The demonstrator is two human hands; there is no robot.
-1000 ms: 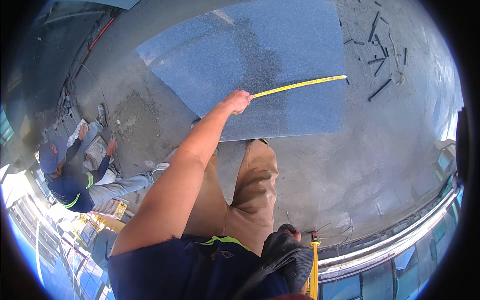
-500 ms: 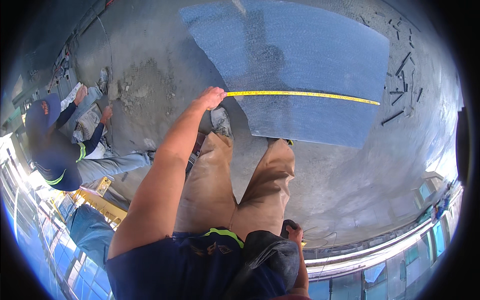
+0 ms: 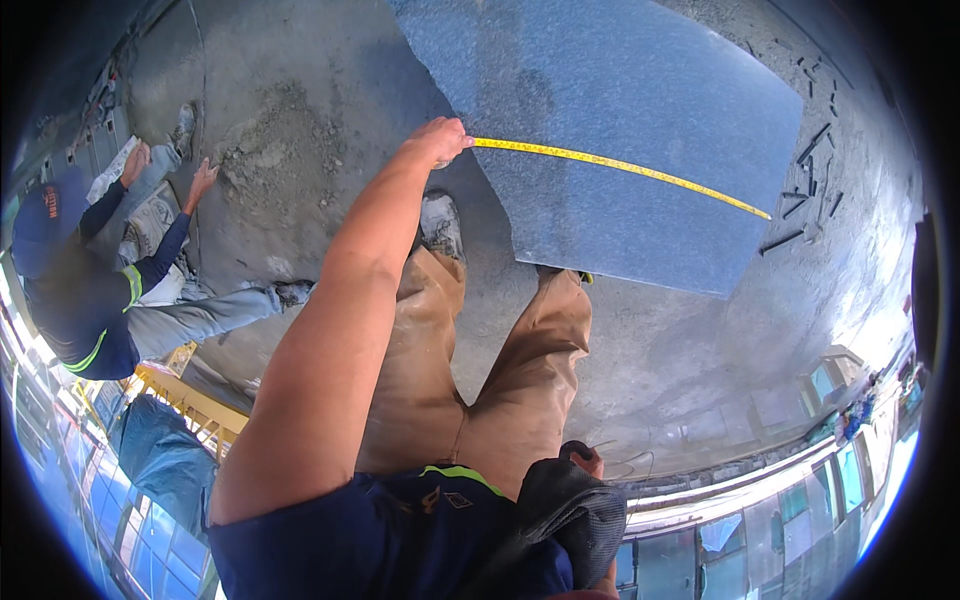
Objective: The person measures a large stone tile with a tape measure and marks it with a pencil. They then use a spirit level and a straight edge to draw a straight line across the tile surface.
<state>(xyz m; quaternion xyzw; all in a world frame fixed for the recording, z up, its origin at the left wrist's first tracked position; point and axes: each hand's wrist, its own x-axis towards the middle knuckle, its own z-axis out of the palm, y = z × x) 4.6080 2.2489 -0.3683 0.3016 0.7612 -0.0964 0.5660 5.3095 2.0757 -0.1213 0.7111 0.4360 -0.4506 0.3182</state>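
Observation:
The fingers of my left hand (image 3: 440,140) are closed on a tape measure (image 3: 600,160), whose case I cannot make out. Its yellow blade runs rightward in a slight bow across a large blue-grey stone slab (image 3: 660,90). The blade's far end lies close to the slab's right edge, and the hand is by the slab's uneven left edge. Low on the right, my right hand (image 3: 592,463) is curled round a black curved thing (image 3: 575,451) whose kind is unclear. Dark grey mesh fabric (image 3: 570,510) hides much of that hand.
On the left a co-worker (image 3: 100,290) sits on the concrete floor beside a heap of rubble (image 3: 280,140). Dark strips (image 3: 810,145) are scattered right of the slab. A yellow metal frame (image 3: 190,400) and blue sheeting (image 3: 165,450) stand lower left.
My left hand has moved up and slightly right with the tape measure, and the blade now slants and bows more. The co-worker's nearer hand has lifted off, fingers now extended.

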